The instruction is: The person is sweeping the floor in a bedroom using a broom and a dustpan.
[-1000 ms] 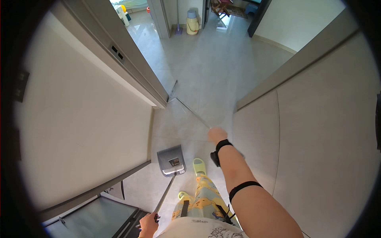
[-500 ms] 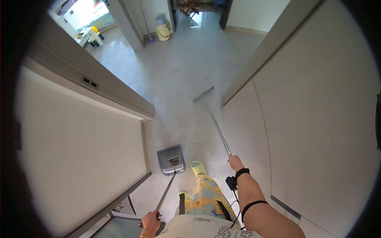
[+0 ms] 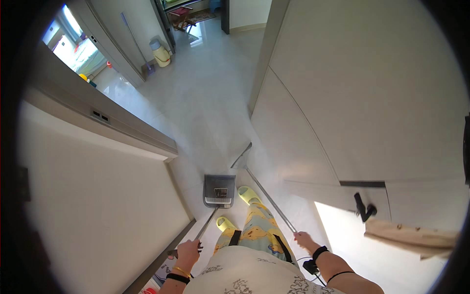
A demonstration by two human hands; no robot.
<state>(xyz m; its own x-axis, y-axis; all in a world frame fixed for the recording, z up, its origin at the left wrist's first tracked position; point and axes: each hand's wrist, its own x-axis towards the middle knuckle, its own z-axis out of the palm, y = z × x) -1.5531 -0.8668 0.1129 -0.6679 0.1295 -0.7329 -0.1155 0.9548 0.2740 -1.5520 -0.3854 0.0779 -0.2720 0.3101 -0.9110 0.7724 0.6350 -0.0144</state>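
My left hand [image 3: 188,253] is closed round the handle of a long-handled grey dustpan [image 3: 219,185], whose pan rests on the floor ahead of my feet. A pale comb-like strip runs across the pan near its handle. My right hand [image 3: 305,241] grips the metal pole of a broom [image 3: 270,200]. The broom's wide, thin head [image 3: 241,156] is on the floor just beyond the dustpan and to its right, apart from it. Whether any dirt lies in the pan is too small to tell.
Yellow slippers [image 3: 248,195] are on my feet, close to the pan. A white wall panel [image 3: 98,196] bounds the left, tall pale doors [image 3: 352,98] the right. Farther off stand a cream bin-like container [image 3: 160,55] and a purple mop [image 3: 150,69]. A black door handle [image 3: 364,207] is at the right.
My right hand has drawn the broom head back toward me, close to the dustpan. The dustpan has turned straighter and shifted slightly right. The view has swung to the right.
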